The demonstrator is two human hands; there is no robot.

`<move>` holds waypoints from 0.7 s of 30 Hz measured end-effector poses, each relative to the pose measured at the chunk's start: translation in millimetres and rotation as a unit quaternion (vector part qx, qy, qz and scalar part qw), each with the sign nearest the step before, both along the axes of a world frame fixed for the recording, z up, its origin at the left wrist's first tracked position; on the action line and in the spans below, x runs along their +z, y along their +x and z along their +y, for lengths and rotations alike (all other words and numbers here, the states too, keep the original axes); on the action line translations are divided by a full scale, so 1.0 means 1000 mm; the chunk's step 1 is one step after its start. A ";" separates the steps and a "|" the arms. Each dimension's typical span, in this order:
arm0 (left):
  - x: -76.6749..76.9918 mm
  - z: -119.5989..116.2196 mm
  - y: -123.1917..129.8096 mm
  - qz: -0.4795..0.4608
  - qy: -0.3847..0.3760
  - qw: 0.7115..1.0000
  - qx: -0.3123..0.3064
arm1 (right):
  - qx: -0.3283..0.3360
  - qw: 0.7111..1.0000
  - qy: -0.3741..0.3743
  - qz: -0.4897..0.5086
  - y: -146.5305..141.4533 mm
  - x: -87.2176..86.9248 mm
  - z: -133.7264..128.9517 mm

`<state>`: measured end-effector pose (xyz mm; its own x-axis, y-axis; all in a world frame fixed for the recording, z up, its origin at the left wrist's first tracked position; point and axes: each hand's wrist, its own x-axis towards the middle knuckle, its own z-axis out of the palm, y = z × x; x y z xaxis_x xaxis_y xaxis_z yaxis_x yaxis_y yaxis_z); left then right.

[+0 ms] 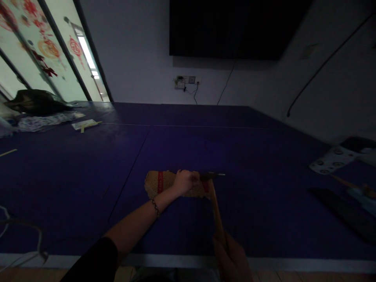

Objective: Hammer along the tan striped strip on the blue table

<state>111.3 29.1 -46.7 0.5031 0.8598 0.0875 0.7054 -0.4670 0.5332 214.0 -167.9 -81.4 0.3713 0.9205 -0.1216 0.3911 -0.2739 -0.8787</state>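
A tan perforated piece with red printed bands (152, 183) lies on the purple table, near its middle. My left hand (185, 182) rests on this piece, fingers closed, at the near end of a dark slender tool with a bright tip (216, 175) that points right. What exactly its fingers grip is too dark to tell. Lower right, my right hand (232, 256) is wrapped round a long wooden handle (216, 207). The far end of that handle reaches up to the dark tool, by the piece's right edge.
Purple table (249, 156) with a pale front edge. Patterned cloth (331, 159) and a dark flat object (340, 209) lie right. A dark bag (38, 102), a white packet (85, 124) and white cables (38, 235) are left. A black screen (229, 27) hangs on the wall.
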 end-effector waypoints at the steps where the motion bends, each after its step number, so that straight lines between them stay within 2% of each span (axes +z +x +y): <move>1: 0.001 -0.001 0.000 -0.001 -0.004 1.000 0.001 | 0.002 1.000 0.000 -0.005 0.000 0.000 0.002; 6: 0.003 -0.003 0.003 0.003 -0.025 0.999 0.034 | 0.004 0.999 0.005 -0.033 -0.002 0.003 0.010; 10: -0.002 -0.002 0.003 0.007 -0.019 0.998 0.054 | 0.018 0.999 0.006 -0.045 -0.003 0.001 0.012; 15: -0.009 -0.001 0.002 -0.026 -0.017 0.997 0.066 | 0.002 0.997 0.025 -0.068 0.001 -0.003 0.010; 21: -0.020 0.000 0.000 -0.037 0.003 0.996 0.077 | 0.061 0.996 -0.033 -0.064 0.005 0.001 0.015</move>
<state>111.2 29.4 -66.5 0.3563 0.9259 0.1257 0.7276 -0.3593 0.5844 219.1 -152.8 -80.2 0.2734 0.9514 -0.1420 0.5324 -0.2726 -0.8014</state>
